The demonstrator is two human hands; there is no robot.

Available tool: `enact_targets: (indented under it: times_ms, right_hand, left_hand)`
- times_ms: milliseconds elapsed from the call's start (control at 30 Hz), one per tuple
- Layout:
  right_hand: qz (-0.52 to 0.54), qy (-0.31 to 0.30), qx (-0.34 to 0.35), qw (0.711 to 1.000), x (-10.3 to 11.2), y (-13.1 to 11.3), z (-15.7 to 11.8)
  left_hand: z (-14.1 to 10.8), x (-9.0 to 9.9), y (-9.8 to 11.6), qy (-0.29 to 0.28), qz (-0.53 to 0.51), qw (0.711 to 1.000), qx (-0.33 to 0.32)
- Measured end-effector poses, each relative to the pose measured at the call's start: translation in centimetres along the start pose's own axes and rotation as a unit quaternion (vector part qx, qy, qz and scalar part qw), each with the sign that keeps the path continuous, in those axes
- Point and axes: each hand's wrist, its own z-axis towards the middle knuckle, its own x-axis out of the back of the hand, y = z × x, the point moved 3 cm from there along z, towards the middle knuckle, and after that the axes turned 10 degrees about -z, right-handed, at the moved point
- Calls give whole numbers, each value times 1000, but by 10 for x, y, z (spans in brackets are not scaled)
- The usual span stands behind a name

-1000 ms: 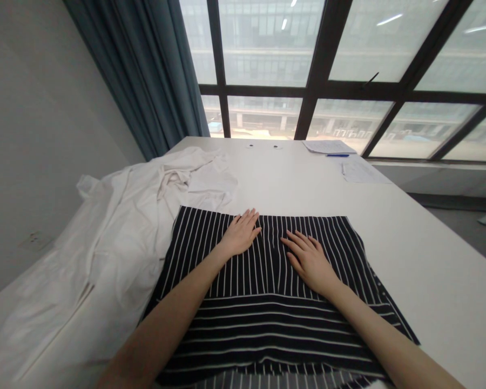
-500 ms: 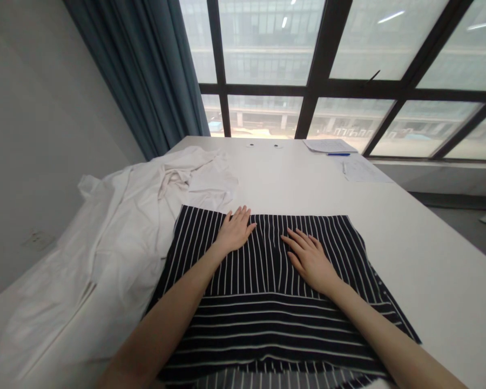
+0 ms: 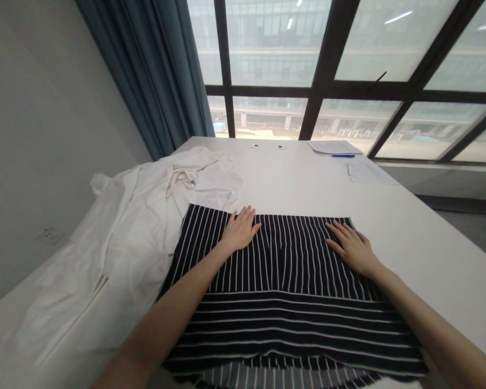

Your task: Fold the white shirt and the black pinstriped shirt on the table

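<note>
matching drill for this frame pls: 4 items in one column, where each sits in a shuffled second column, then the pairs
Items:
1. left hand
2. right hand
3. white cloth
4. blue pen

Places:
A. far end of the table, by the papers
B. flat on the striped cloth near its far right corner
C. bunched up left of the striped cloth
D. flat on the striped cloth near the middle of its far edge

Pairs: 1-D, 2-B, 3-C, 4-A
</note>
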Motion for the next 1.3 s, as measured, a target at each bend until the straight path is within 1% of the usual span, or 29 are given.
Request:
enact_targets:
  times_ms: [67, 100, 167, 267, 400, 467, 533, 733, 900, 967, 1067, 1167, 1300]
  right_hand:
    - [-10, -7, -30, 999, -2, 13, 2]
    - [-14, -10, -45, 999, -1, 15, 4]
    - [-20, -6, -63, 998, 4, 10, 9]
    - [-17, 26, -39, 999, 18, -18, 20]
    - [9, 57, 44, 997, 35, -69, 34]
    - [24, 57, 83, 995, 36, -86, 38]
    - [36, 52, 98, 993, 33, -95, 39]
    - [63, 70, 93, 991, 20, -93, 38]
    - [77, 95, 82, 989, 19, -92, 37]
    - [89, 112, 89, 986, 22, -92, 37]
    - [115, 129, 128, 977, 27, -93, 36]
    - [129, 121, 163, 971, 29, -95, 35]
    - [134, 94, 165, 973, 28, -96, 36]
  left_hand:
    - [0, -1, 0, 5, -3, 1000, -3]
    - [0, -1, 0, 6, -4, 1000, -5]
    - [1, -2, -1, 4, -3, 1000, -5]
    - [1, -2, 0, 1, 0, 1000, -1]
    - [0, -1, 0, 2, -1, 1000, -1]
    - [0, 0, 0, 2, -2, 1000, 0]
    - [-1, 1, 0, 2, -5, 1000, 2]
    - [-2, 2, 1, 13, -30, 999, -3]
    - [-2, 5, 2, 22, -53, 998, -9]
    - [-2, 6, 2, 24, -67, 997, -10]
    - [-3, 9, 3, 33, -91, 995, -18]
    - [-4, 11, 5, 45, -115, 991, -52]
    - [-4, 8, 10, 30, -130, 984, -117]
